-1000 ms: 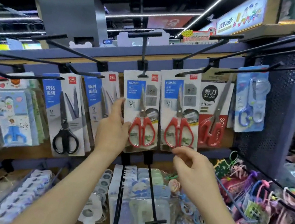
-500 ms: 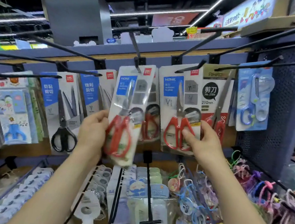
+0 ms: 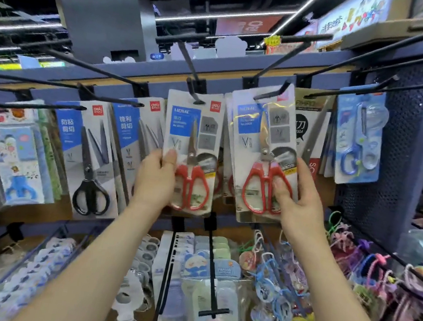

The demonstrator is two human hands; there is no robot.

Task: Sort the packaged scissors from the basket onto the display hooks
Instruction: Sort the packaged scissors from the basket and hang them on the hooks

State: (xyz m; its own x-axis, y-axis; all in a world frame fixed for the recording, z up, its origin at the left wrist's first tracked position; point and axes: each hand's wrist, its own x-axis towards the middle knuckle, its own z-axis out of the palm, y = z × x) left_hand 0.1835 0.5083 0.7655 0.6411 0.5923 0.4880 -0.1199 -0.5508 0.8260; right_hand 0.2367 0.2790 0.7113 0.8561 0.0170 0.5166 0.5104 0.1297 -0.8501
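Note:
Two packs of red-handled scissors hang side by side on black display hooks. My left hand point(image 3: 157, 177) grips the left pack point(image 3: 191, 152) by its left edge, thumb on the front; this pack hangs flat on the middle hook point(image 3: 189, 75). My right hand point(image 3: 297, 199) holds the right pack point(image 3: 263, 154) at its lower right corner, thumb on the red handle. That pack tilts outward on the neighbouring hook point(image 3: 271, 92), with more packs behind it. The basket is not in view.
Black-handled scissors packs point(image 3: 93, 160) hang to the left, a blue child's scissors pack point(image 3: 357, 137) to the right. Long bare hook arms point(image 3: 82, 66) jut toward me at head height. Below hang rows of small stationery packs point(image 3: 205, 276) and coloured key rings point(image 3: 368, 277).
My left hand has pushed the left pack back along its hook until it hangs flat. My right hand has taken hold of the right pack and tilted it outward.

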